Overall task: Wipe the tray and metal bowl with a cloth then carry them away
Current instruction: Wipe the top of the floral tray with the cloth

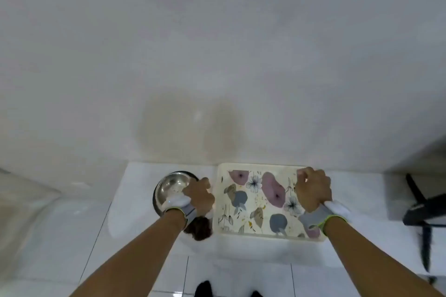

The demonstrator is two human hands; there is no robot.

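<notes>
A cream tray [255, 226] with a purple and grey flower print lies flat at the centre right, close to the wall. My right hand [313, 190] is closed over its far right rim. To the tray's left is the round metal bowl [169, 185], tilted a little toward me. My left hand [199, 196] grips its right rim. A dark brown bundle, likely the cloth [200, 230], shows just below my left wrist. I cannot tell whether that hand holds it. Both wrists wear grey bands.
A plain white wall [217, 55] rises directly behind the tray and bowl. Glossy white tiles [135, 236] spread below and to the left. A black object with a long handle [424, 207] stands at the right edge. Dark shoe tips [204, 288] show at the bottom.
</notes>
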